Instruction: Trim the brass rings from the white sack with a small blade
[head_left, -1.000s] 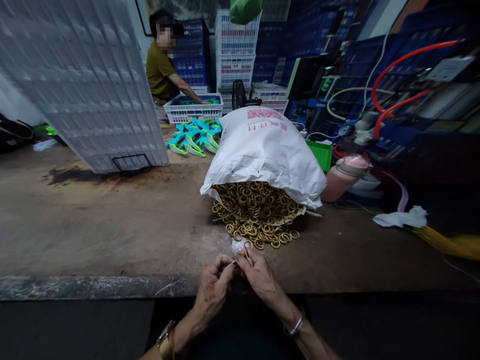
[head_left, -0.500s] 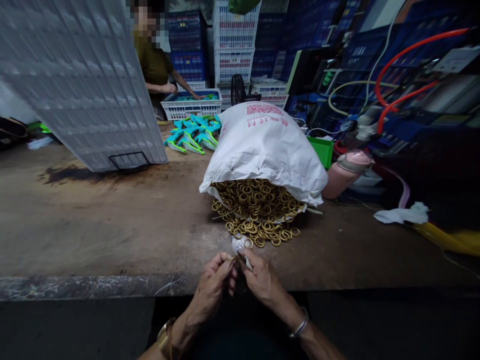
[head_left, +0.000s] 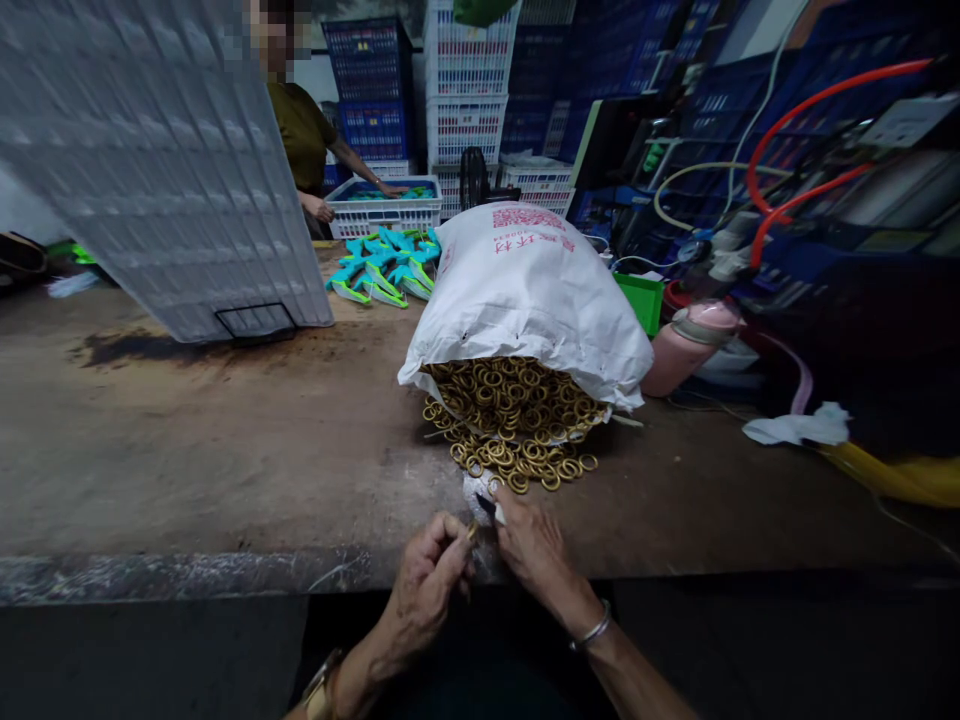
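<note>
My left hand (head_left: pixel 429 572) pinches a small brass-coloured ring (head_left: pixel 472 530) between thumb and fingers, just above the table's front part. A small knife (head_left: pixel 486 505) with a dark blade and what looks like a pale handle is held in my right hand (head_left: pixel 534 552). The right fingertips reach the front edge of a heap of loose brass-coloured rings (head_left: pixel 551 465); whether they touch one I cannot tell. These rings spill from the open mouth of a white woven sack (head_left: pixel 525 290) lying on its side, printed in red.
The wooden table (head_left: pixel 225 440) has a worn front edge. A ribbed grey panel (head_left: pixel 187 180) stands at left. Turquoise-green pieces (head_left: pixel 386 265) lie behind the sack. At right are a pink bottle (head_left: pixel 686 350) and red hoses (head_left: pixel 772 140). Another person (head_left: pixel 304 135) reaches into a white crate (head_left: pixel 386 215).
My hands have moved apart. The right one, with the knife, has shifted forward toward the ring heap, while the left keeps its ring. The other person's arms have shifted at the crate.
</note>
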